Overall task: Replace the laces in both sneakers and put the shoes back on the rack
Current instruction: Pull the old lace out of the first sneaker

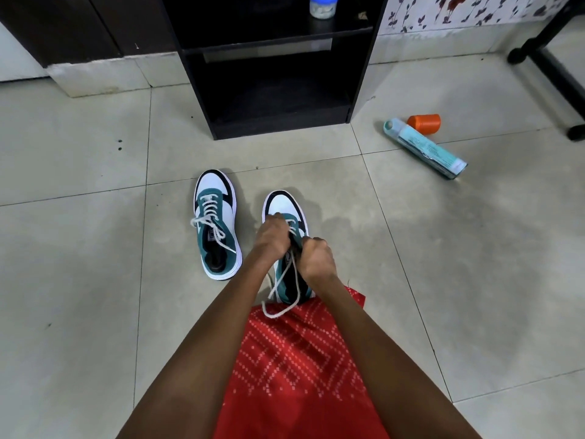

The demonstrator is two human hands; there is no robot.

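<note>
Two teal, white and black sneakers stand on the tiled floor, toes pointing away. The left sneaker (216, 223) is laced with a white lace whose ends lie loose over its tongue. Over the right sneaker (285, 205), my left hand (273, 237) pinches the lace at the eyelets. Close beside it, my right hand (316, 256) grips the white lace (280, 289); the lace's loose ends trail back over the heel onto red cloth. My hands hide most of this shoe's lacing. The black rack (278, 122) stands behind the shoes with its lower shelf bare.
A teal spray can (425, 148) and an orange cap (424, 123) lie on the floor to the right. A blue-lidded jar (323, 6) sits on the rack's upper shelf. Black furniture legs (557, 74) stand at far right. Red patterned cloth (294, 369) covers my lap.
</note>
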